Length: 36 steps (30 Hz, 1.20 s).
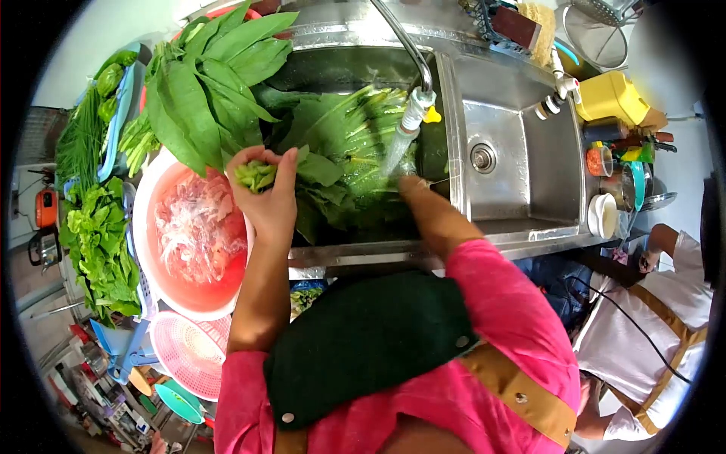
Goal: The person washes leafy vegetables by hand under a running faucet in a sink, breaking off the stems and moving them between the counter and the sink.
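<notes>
My left hand (271, 193) is closed around a small bunch of leafy greens (255, 176), its pale green stem ends facing up. Some broad leaves (319, 168) show just right of that hand, over the sink's edge. My right hand (413, 186) reaches into the left basin, under the water from the tap (412, 113). Its fingers are hidden by the water and greens. Long-stemmed leafy greens (363, 144) lie wet in this basin. Large flat leaves (219, 87) are heaped at the basin's upper left, behind my left hand.
A white-rimmed tub (144, 234) holds raw meat in pink liquid. Below it sits a pink colander (185, 352). More greens (98, 250) lie at far left. A second steel basin (495, 193) adjoins on the right. Another person (643, 325) stands at lower right.
</notes>
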Motion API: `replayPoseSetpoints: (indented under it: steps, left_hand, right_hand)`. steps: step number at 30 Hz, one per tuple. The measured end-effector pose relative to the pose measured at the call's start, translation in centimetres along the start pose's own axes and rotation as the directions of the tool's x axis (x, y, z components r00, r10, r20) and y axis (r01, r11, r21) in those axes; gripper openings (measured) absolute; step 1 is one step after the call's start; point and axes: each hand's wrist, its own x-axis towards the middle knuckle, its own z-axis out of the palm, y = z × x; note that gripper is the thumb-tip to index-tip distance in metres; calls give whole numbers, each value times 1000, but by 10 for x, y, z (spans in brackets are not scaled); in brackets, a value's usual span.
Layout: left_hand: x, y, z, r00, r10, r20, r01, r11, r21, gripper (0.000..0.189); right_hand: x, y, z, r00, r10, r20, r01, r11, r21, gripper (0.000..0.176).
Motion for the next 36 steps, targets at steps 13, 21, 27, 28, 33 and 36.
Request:
replayPoseSetpoints:
  steps: [13, 21, 27, 28, 33, 36]
  left_hand:
    - [-26, -18, -5, 913, -54, 403, -33, 978, 207, 17]
    - [-42, 11, 39, 705, 59, 707, -197, 974, 115, 18]
    - [-58, 12, 59, 736, 79, 672, -284, 937, 202, 20]
    - [-59, 16, 57, 745, 82, 663, -292, 932, 213, 20]
    - [-49, 25, 36, 796, 248, 552, -417, 886, 203, 16]
    - [-42, 30, 17, 831, 97, 548, -244, 948, 202, 13]
  right_hand:
    - [-215, 14, -146, 834, -461, -303, 346, 865, -364, 27]
    - [-290, 21, -212, 627, -589, -509, 537, 801, -265, 16]
    - [-274, 27, -204, 810, -539, -232, 491, 407, 770, 19]
    - [-273, 27, -201, 812, -564, -149, 328, 230, 916, 17]
    - [-248, 7, -178, 644, -765, -10, -97, -95, 991, 17]
    - [-254, -8, -184, 523, -833, -178, 289, -22, 957, 15]
